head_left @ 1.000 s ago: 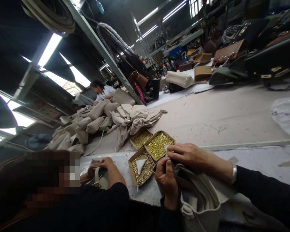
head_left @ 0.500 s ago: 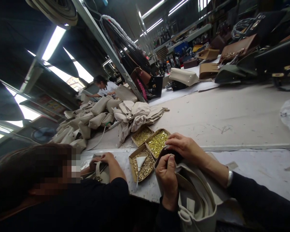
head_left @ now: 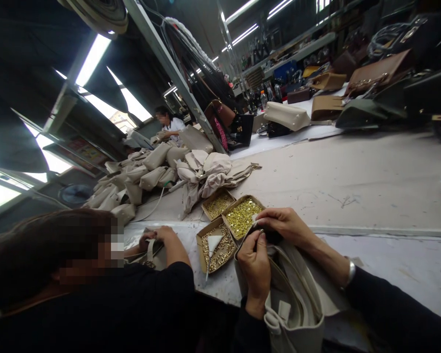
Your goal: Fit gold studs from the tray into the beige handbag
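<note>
Head view shows both hands working at the open mouth of a cream handbag (head_left: 297, 314) that stands at the near edge of the counter (head_left: 353, 181), just below the person. Left hand (head_left: 256, 267) is curled shut, thumb and forefinger pinching something small at the bag's rim; what it pinches is too small to tell. Right hand (head_left: 284, 224) lies just beyond it, its grip closed over a dark part at the bag's top edge, so the bag hangs under and between the two hands. Touching the far side of the right hand sits a cardboard tray of brass fittings (head_left: 242, 215), with two more such trays (head_left: 216, 247) beside it. A co-worker's hand (head_left: 161, 240) rests on another pale bag to the left
</note>
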The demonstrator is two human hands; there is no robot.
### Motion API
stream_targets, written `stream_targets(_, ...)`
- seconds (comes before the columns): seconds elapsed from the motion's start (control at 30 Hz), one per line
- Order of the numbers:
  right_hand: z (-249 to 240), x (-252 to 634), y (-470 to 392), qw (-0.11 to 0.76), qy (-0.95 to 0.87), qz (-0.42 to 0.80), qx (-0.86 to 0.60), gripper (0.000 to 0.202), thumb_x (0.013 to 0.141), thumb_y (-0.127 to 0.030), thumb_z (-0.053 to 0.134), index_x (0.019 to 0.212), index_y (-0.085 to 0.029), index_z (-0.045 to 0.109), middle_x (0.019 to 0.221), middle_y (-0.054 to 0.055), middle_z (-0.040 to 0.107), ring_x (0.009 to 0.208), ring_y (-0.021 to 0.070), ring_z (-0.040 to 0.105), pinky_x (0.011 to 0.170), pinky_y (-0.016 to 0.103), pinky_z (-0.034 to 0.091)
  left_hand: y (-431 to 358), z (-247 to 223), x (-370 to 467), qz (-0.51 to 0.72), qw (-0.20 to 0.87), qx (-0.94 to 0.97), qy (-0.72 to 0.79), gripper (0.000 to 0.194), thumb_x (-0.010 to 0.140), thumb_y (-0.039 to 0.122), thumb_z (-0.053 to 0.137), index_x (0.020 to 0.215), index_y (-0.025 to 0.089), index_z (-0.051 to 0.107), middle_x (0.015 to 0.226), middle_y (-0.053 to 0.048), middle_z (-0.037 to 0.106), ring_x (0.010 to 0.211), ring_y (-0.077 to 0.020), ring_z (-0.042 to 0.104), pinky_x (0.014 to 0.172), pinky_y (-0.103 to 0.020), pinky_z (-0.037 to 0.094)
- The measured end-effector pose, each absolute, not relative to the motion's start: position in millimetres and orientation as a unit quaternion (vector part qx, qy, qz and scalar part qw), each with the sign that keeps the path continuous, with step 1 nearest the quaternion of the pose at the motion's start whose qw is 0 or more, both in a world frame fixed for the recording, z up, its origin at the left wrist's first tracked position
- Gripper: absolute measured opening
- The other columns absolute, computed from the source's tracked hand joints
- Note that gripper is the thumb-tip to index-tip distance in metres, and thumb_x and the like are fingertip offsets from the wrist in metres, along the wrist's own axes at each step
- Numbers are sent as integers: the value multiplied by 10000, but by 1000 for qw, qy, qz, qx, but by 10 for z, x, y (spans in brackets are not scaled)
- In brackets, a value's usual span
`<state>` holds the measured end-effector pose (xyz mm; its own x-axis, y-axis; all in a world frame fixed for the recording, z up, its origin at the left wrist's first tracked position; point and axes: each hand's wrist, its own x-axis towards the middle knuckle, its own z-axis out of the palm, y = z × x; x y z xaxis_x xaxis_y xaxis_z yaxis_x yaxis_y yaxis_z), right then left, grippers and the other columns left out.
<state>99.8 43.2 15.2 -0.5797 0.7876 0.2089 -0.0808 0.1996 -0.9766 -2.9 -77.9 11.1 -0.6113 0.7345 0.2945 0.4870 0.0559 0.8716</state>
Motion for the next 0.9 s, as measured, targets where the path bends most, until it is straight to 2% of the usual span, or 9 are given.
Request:
stream_targets(0.17, 138, 992, 440, 355, -621, 645, -270, 265, 796, -437, 772, 901, -198, 814, 852, 36, 788, 786, 193, 690, 768, 310, 524, -770, 12, -43, 547, 72, 430, 715, 188, 917, 318, 673, 973, 189, 797, 924, -75, 797, 820, -204, 746, 815, -313, 602)
stream_targets(0.4, 135, 950, 465, 340, -559, 696, -295, 334, 704, -471, 814, 827, -161, 798, 753, 27, 739, 665, 152, 601, 673, 296, 478, -775, -40, -43, 544, 55, 451, 705, 217, 935, 317, 645, 1005, 181, 799, 960, -99, 802, 873, -228, 759, 837, -337, 611)
stream_targets(0.6, 168, 954, 455, 337, -545, 716, -277, 334, 696, -470, 825, 814, -160, 786, 749, 21, 715, 665, 143, 581, 647, 281, 462, -774, -62, -55, 545, 54, 442, 711, 218, 913, 334, 674, 986, 182, 813, 942, -98, 808, 861, -235, 763, 847, -351, 617)
stream_targets(0.9, 158, 971, 433, 335, -547, 716, -273, 306, 712, -445, 818, 816, -163, 758, 716, 0, 682, 648, 130, 555, 635, 268, 454, -779, -144, -69, 537, 48, 423, 728, 202, 906, 356, 691, 960, 191, 794, 878, -77, 796, 786, -206, 746, 793, -302, 599)
